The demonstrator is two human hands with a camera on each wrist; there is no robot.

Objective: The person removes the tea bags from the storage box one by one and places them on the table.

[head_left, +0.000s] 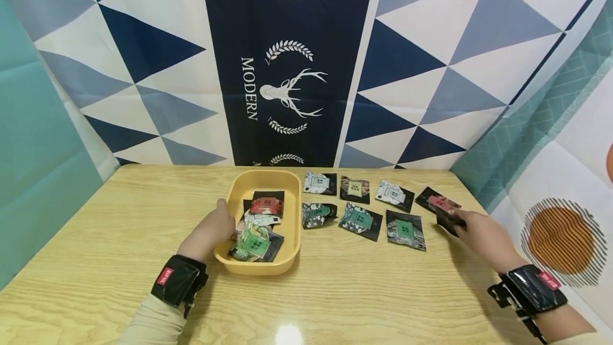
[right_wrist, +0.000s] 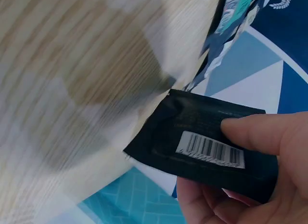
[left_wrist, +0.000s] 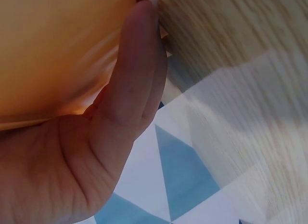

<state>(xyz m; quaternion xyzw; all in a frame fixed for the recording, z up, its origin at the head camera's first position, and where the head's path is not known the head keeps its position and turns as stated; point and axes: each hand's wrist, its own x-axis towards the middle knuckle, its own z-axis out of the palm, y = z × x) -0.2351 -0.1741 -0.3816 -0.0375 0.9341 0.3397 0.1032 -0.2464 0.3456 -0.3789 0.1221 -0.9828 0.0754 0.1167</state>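
Observation:
A yellow plastic basin (head_left: 296, 217) holds several small packets, among them a red-labelled one (head_left: 267, 204) and a green-labelled one (head_left: 254, 245). My left hand (head_left: 208, 233) grips the basin's left wall; in the left wrist view its fingers (left_wrist: 132, 74) lie along the outside of that wall. At the right, my right hand (head_left: 488, 241) pinches a black packet (right_wrist: 202, 142) between thumb and fingers. That packet's back, with a white barcode label, faces the right wrist camera. It is just in front of another red-labelled packet (head_left: 438, 201) on the table.
Right of the basin, several packets lie in two rows on the wooden table (head_left: 345, 292), including a white-and-black one (head_left: 320, 183) and a teal-labelled one (head_left: 360, 221). A patterned cloth (head_left: 287, 95) hangs behind the table, with more cloth at both sides.

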